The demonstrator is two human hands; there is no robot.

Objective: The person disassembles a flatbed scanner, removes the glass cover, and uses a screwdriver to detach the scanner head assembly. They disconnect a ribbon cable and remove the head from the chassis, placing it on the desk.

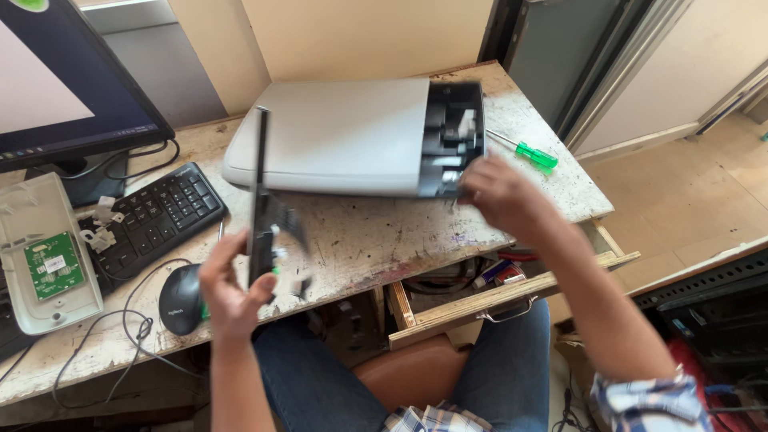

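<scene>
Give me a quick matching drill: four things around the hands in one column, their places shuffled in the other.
Things:
1. green-handled screwdriver
2. black panel
3. mouse
4. green circuit board

Places:
A. held upright in the left hand
B. inside the open white casing at far left
C. on the desk right of the grey printer
D. on the desk below the keyboard

Pairs: 1-C, 2-A, 3-D, 4-B

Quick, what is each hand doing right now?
Left hand: closed, holding a thin black panel upright.
Right hand: blurred at the grey printer; open or closed cannot be told.
</scene>
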